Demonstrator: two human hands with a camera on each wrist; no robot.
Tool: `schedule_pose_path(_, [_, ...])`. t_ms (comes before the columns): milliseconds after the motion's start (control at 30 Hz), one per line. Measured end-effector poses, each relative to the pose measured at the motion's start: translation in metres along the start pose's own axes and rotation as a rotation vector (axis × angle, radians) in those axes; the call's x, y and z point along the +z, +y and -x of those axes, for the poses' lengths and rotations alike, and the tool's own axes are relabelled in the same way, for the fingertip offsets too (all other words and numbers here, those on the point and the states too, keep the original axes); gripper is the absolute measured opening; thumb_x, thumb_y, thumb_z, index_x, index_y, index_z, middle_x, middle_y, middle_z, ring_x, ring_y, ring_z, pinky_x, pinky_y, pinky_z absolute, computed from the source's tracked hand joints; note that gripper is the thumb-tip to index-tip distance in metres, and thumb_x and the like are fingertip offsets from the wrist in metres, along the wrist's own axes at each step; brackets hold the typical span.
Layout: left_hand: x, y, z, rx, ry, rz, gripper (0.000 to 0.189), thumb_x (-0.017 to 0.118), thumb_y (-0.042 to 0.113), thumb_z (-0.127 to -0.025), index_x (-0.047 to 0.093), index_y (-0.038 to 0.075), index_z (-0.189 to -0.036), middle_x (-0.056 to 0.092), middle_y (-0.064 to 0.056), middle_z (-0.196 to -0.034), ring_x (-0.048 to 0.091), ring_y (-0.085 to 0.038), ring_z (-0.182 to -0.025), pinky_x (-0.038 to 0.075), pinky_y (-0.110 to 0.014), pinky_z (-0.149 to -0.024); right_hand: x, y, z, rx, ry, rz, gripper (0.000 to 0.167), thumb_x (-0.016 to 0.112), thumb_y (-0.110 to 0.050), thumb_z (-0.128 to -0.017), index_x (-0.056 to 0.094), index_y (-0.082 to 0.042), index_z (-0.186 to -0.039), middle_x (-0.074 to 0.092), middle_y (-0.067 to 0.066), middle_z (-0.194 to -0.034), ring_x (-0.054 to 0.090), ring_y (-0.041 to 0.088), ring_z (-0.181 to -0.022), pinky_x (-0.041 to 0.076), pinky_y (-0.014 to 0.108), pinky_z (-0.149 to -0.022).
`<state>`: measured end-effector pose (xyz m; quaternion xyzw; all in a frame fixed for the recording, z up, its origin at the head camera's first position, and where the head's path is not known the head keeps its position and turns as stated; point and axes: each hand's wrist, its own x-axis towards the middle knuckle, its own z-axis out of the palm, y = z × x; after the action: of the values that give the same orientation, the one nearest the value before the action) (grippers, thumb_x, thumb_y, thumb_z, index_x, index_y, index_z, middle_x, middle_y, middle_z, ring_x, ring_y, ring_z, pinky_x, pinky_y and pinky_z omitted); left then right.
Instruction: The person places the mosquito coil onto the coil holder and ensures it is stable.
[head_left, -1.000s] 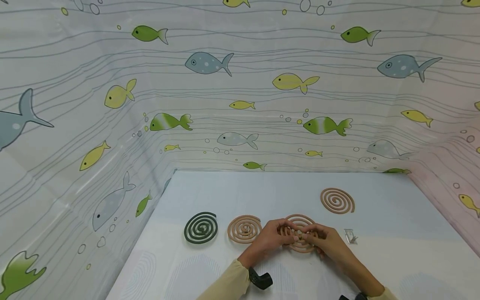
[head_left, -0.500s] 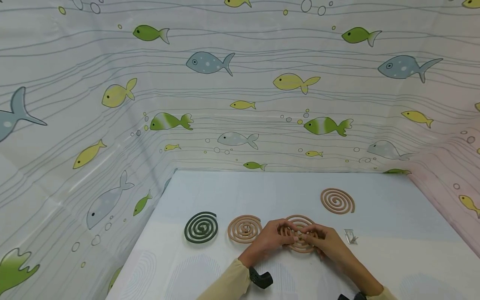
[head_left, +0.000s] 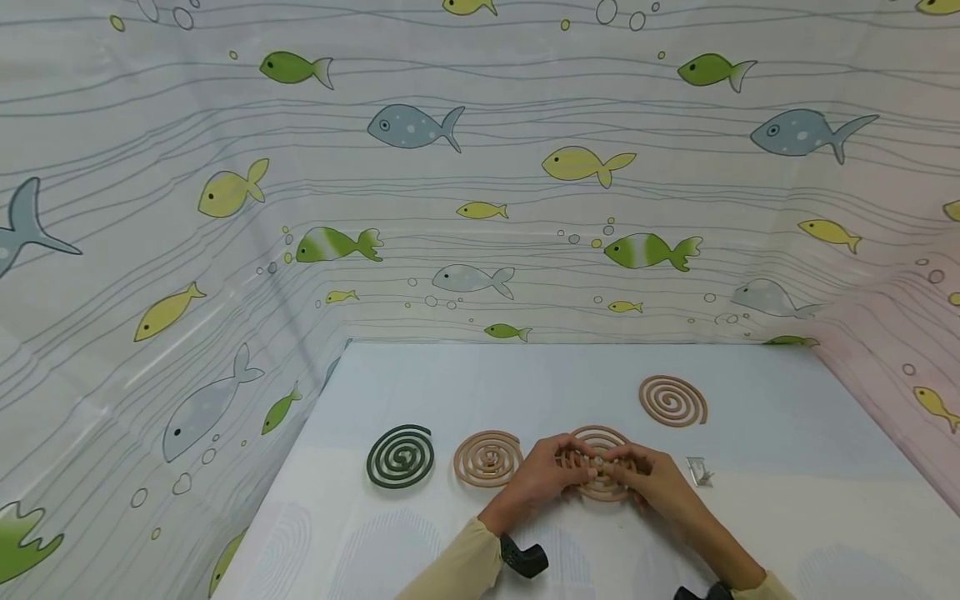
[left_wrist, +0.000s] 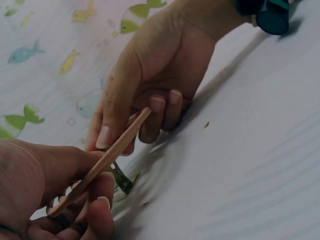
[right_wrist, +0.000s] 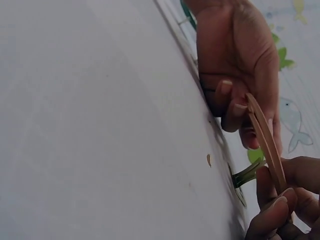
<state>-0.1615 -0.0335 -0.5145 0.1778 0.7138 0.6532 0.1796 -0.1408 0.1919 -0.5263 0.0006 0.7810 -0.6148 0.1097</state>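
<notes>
A brown mosquito coil [left_wrist: 129, 134] is held between both hands, tilted over a small metal stand [right_wrist: 245, 175] on the table. My left hand [head_left: 542, 477] pinches the coil near its middle from the left. From the right, my right hand [head_left: 658, 485] pinches it too, with thumb and fingertips meeting close to the centre. Both wrist views show the coil edge-on, with the stand's upright piece reaching up toward its underside. Fingers partly hide the spot where stand and coil come together.
To the left, a dark green coil [head_left: 401, 457] and a brown coil [head_left: 472, 458] lie with metal pieces at their centres. Another brown coil [head_left: 672, 401] lies flat at the back right. Nearer is a loose metal stand [head_left: 700, 472]. A small brown crumb [right_wrist: 209, 160] rests on the table.
Both hands stay at the coil with only slight finger movement, and a little more of its centre shows between the fingertips. The head view has shifted slightly.
</notes>
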Motion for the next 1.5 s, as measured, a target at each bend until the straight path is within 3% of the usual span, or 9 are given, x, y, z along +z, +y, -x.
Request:
schedule_pose_path(167, [0.0009, -0.001, -0.0003, -0.01, -0.002, 0.005, 0.025, 0.077, 0.009, -0.093, 0.07, 0.006, -0.117, 0.061, 0.0, -0.077, 0.054, -0.014, -0.057, 0.046, -0.026, -0.051, 0.0007, 0.0011, -0.0001, 0.008, -0.011, 0.01, 0.034, 0.078, -0.031, -0.093, 0.072, -0.009, -0.119, 0.056, 0.005, -0.077, 0.045, 0.011, -0.053, 0.042, 0.024, -0.047])
schedule_pose_path(433, [0.0014, -0.0016, -0.002, -0.003, 0.022, 0.007, 0.024, 0.077, 0.006, -0.092, 0.071, 0.006, -0.115, 0.062, 0.0, -0.082, 0.053, -0.012, -0.057, 0.046, -0.025, -0.05, -0.0007, -0.0049, 0.0008, -0.01, -0.023, -0.01, 0.035, 0.076, -0.025, -0.096, 0.069, -0.005, -0.123, 0.06, 0.007, -0.084, 0.046, 0.012, -0.054, 0.045, 0.027, -0.049])
schedule_pose_path(667, [0.0011, -0.0003, -0.0008, 0.006, 0.016, 0.029, 0.025, 0.077, 0.005, -0.092, 0.07, 0.003, -0.116, 0.061, -0.002, -0.076, 0.053, -0.014, -0.055, 0.045, -0.025, -0.049, 0.0007, -0.0054, -0.0004, 0.016, -0.009, -0.003, 0.034, 0.076, -0.026, -0.096, 0.069, -0.006, -0.122, 0.06, 0.006, -0.084, 0.046, 0.013, -0.055, 0.045, 0.027, -0.049])
schedule_pose_path(1167, [0.0009, 0.0021, 0.0023, -0.015, 0.031, -0.003, 0.024, 0.076, 0.004, -0.092, 0.07, 0.005, -0.115, 0.06, 0.002, -0.076, 0.053, -0.011, -0.057, 0.045, -0.024, -0.051, 0.0028, -0.0044, 0.0011, 0.014, -0.025, 0.006, 0.037, 0.076, -0.032, -0.095, 0.07, -0.008, -0.122, 0.054, 0.004, -0.075, 0.046, 0.012, -0.054, 0.043, 0.025, -0.049])
schedule_pose_path(1500, [-0.0003, 0.0032, 0.0026, -0.017, 0.016, -0.037, 0.023, 0.077, 0.008, -0.093, 0.071, 0.008, -0.115, 0.06, 0.001, -0.078, 0.051, -0.012, -0.058, 0.045, -0.025, -0.051, 0.0026, -0.0039, 0.0021, 0.008, -0.04, 0.015, 0.037, 0.074, -0.032, -0.096, 0.069, -0.008, -0.124, 0.055, 0.004, -0.079, 0.046, 0.012, -0.056, 0.044, 0.026, -0.05])
